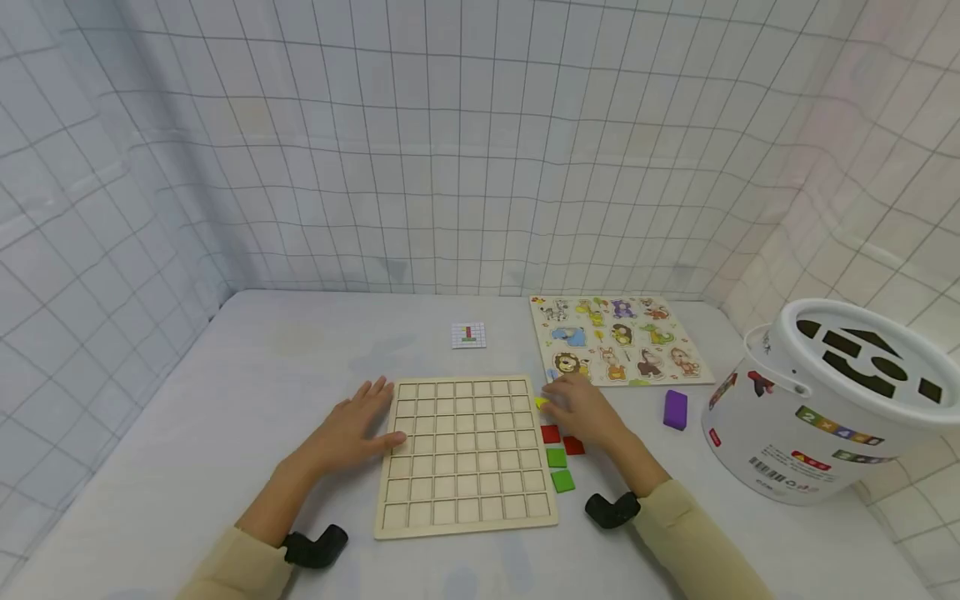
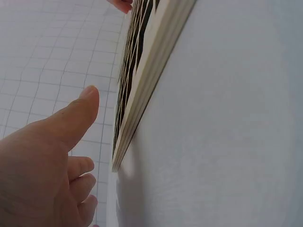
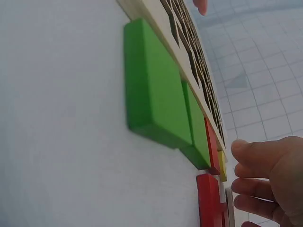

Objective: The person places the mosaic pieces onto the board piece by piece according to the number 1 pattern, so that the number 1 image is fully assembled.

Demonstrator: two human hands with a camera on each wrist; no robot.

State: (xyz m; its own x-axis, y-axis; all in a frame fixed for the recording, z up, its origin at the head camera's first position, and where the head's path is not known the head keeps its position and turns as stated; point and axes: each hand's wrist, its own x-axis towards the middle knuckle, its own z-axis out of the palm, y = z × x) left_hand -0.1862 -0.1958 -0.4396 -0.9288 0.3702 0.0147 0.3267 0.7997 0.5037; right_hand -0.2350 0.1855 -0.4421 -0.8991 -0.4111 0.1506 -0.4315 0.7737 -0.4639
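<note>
A wooden grid board (image 1: pixel 465 532) with shallow square cells lies flat on the table. My left hand (image 1: pixel 352 432) is at its left edge, fingers stretched out and thumb over the border; the left wrist view shows the thumb (image 2: pixel 78 116) held apart from the fingers. Beside the board's right edge, my right hand (image 1: pixel 587 410) hovers by a yellow tile (image 1: pixel 541 402), fingers loosely bent. Nothing shows between its thumb and fingers in the right wrist view. Red tiles (image 1: pixel 551 434) and green tiles (image 1: pixel 557 457) lie along that edge, nearer the forearm.
Behind the board lies a small card (image 1: pixel 468 336) with a red and green pattern on a grid. An animal puzzle board (image 1: pixel 626 342) is at the back right. A purple block (image 1: pixel 676 410) and a white lidded bucket (image 1: pixel 787 433) stand to the right. Grid-patterned cloth walls surround the table.
</note>
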